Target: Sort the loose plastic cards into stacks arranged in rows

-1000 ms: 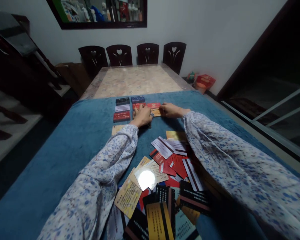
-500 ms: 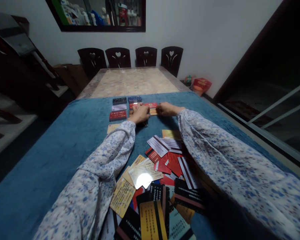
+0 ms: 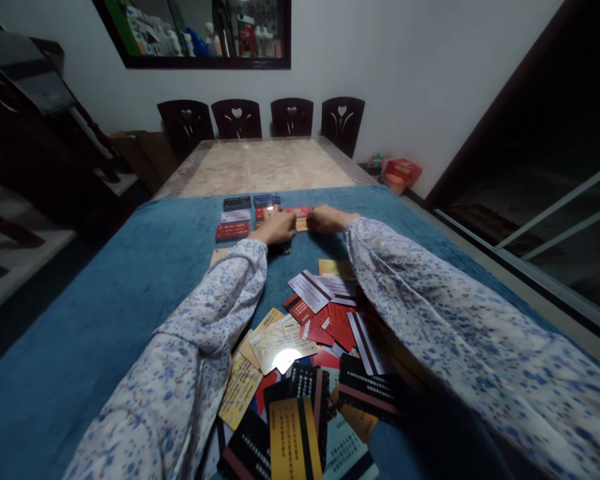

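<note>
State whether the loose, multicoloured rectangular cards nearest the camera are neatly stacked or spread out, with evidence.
Spread out: the loose cards overlap at differing angles on the blue cloth, their corners jutting past one another.

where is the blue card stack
In the head view, the blue card stack sits left of centre, right of the black stack, beyond the left hand.

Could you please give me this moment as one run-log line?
left hand: at laid-out cards | right hand: at orange card | grip: unclear | loose card pile: nearer camera, on blue cloth
</note>
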The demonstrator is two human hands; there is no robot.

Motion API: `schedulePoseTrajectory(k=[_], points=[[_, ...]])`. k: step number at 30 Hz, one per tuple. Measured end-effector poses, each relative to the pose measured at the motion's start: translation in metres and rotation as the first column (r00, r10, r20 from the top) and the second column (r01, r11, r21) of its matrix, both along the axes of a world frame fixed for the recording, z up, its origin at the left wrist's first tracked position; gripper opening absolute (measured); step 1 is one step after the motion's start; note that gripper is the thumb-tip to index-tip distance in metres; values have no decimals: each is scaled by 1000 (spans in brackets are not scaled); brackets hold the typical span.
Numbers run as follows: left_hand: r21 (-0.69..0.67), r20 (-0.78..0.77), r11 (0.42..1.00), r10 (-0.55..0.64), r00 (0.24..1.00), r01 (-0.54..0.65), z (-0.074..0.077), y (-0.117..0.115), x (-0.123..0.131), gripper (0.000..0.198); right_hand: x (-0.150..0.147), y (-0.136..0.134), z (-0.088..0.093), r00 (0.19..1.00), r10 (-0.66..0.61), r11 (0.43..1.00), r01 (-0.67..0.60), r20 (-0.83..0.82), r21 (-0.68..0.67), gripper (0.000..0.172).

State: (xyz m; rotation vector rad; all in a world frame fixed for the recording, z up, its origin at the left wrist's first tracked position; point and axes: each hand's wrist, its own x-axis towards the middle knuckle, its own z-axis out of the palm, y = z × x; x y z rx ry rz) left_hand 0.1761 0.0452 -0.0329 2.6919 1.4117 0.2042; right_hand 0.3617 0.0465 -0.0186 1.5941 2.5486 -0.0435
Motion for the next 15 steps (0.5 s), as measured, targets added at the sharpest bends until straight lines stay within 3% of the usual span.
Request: schedulePoseTrajectory(k=[6,15], points=[[90,-45,995,-33,998,37,0,-7,-4,27,-2,-6,5,1000,-22,1000,22,12,1,31],[138,25,985,-112,993,107,-1,-26,-21,47,-4,-17,9,995,-94,994,93,13,61,36]])
